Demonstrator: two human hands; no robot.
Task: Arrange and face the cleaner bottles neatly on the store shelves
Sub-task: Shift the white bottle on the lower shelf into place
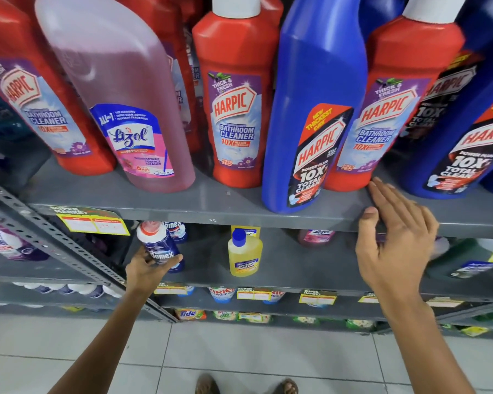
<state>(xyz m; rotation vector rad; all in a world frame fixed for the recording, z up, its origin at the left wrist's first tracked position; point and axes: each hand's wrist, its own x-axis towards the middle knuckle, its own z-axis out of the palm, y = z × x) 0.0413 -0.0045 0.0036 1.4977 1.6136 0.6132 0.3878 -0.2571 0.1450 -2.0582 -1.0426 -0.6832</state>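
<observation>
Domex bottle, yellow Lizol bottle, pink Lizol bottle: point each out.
Domex bottle (160, 245): head view, on its dark blue label, above the left hand's fingers.
yellow Lizol bottle (244, 253): head view, mid-body, above the label.
pink Lizol bottle (117, 81): head view, on the translucent pink body.

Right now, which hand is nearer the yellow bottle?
Left. The left hand grips the Domex bottle just left of the yellow bottle on the same shelf; the right hand is farther right, open, at the upper shelf's edge.

Glossy smooth plastic bottles on a matt grey painted metal shelf, over shiny floor tiles.
</observation>
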